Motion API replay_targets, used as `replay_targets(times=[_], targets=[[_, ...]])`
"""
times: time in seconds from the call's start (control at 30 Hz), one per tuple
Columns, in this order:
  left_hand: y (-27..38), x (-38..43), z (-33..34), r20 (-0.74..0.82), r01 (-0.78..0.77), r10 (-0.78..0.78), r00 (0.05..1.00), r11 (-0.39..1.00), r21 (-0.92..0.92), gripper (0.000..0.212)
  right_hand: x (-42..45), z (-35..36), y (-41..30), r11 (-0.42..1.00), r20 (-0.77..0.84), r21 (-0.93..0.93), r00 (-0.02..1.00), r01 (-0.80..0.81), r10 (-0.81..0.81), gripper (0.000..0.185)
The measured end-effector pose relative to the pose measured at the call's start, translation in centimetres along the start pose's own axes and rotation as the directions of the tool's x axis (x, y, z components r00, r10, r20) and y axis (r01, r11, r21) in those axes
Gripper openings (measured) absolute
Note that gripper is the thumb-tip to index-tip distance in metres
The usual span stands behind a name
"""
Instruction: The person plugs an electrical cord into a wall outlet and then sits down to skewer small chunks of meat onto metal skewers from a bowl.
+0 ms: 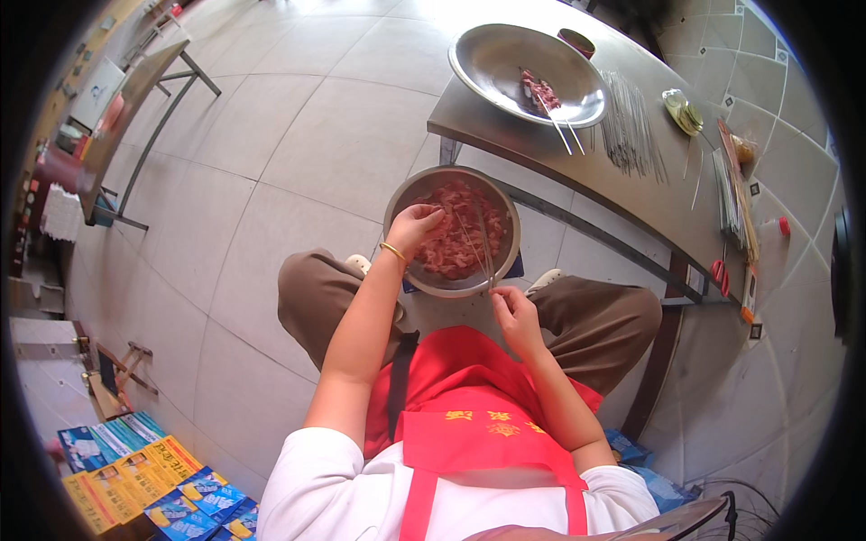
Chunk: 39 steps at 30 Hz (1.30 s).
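Note:
Between my knees stands a metal bowl point(512, 253) filled with sliced raw meat point(446, 260). My left hand point(414, 228) reaches over its left side, thumb and fingertips brought together just above the meat. Whether a slice is pinched there is too small to tell. By the bowl's near rim, my right hand point(515, 314) grips thin metal skewers point(486, 253) at one end. They cross the rim, spread slightly apart, and point away from me over the meat. I see no meat threaded on them.
At the right, a metal table point(514, 138) holds a wide steel basin point(487, 67) with loaded skewers point(539, 91), many bare skewers point(629, 128) and red-handled scissors point(720, 277). Colourful cartons point(145, 480) lie at lower left. Another table point(132, 115) stands far left.

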<state>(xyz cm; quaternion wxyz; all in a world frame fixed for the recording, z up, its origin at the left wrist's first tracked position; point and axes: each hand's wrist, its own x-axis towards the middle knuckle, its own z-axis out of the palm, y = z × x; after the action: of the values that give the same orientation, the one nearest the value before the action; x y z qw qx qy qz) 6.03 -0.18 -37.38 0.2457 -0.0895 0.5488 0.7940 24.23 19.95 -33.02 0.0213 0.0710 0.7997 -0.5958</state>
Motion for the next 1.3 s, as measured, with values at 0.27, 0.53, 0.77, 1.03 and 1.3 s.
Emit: replay_targets(times=[0.27,0.53,0.77,1.03,1.3], targets=[[2.2,-1.6,0.3,0.091,0.077,-0.057,0.994,0.968,-0.237,0.023,-1.0,0.3,-0.8,0.996,0.018,0.086,1.0,-0.003,0.001,0.013],[2.4,-1.6,0.5,0.106,0.064,-0.041,0.993,0.973,-0.223,0.023,-0.9,0.7,-2.1,0.999,0.001,0.038,1.0,0.021,-0.021,0.013],[2.1,-1.5,0.3,0.093,0.047,-0.024,0.995,0.967,-0.25,0.022,-0.9,0.7,-1.8,0.999,-0.001,0.003,0.999,0.043,-0.043,0.012],[2.1,-1.5,0.6,0.058,0.06,-0.044,0.997,0.949,-0.31,0.017,-0.8,0.9,-2.2,0.997,0.015,-0.063,0.999,0.046,-0.045,0.011],[2.2,-2.0,1.3,0.088,0.104,-0.079,0.993,0.942,-0.32,0.02,-0.7,1.0,-1.8,1.0,-0.014,-0.011,1.0,0.019,-0.019,0.011]])
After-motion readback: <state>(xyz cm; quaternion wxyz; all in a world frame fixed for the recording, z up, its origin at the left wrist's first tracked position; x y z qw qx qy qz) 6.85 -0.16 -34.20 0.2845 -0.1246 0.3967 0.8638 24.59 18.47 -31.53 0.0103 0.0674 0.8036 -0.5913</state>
